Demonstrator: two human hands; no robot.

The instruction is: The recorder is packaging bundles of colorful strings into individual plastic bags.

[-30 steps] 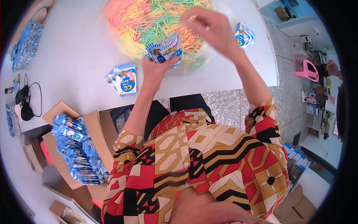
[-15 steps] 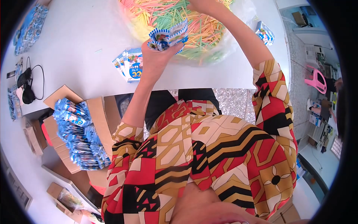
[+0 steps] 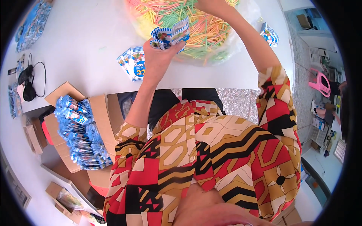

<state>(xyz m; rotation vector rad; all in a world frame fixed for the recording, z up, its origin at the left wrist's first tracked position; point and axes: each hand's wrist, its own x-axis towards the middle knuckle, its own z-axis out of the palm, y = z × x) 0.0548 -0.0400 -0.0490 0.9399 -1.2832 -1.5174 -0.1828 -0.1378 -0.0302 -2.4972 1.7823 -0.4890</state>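
Observation:
My left hand (image 3: 160,56) is closed around a blue-and-white striped packet (image 3: 172,34), which stands upright with its top edges spread apart. Behind it lies a large clear plastic bag (image 3: 247,39) with a heap of thin pink, green, yellow and orange sticks (image 3: 211,34). Over the far part of that heap is my right hand (image 3: 214,6), back upward. The picture's upper edge cuts it off, and its fingertips are hidden. Several flat packets (image 3: 136,64) of the same print lie fanned out on the table beside my left wrist.
A white table (image 3: 86,49) carries another packet (image 3: 269,34) at right, bundled blue packets (image 3: 34,26) at far left and a black corded object (image 3: 28,83). An opened cardboard box (image 3: 102,116) full of blue packets (image 3: 77,132) stands at the table's near left. A pink chair (image 3: 320,83) is farther right.
My right hand has shifted slightly to the right above the sticks. My left hand keeps its grip on the packet. The whole view has moved a little.

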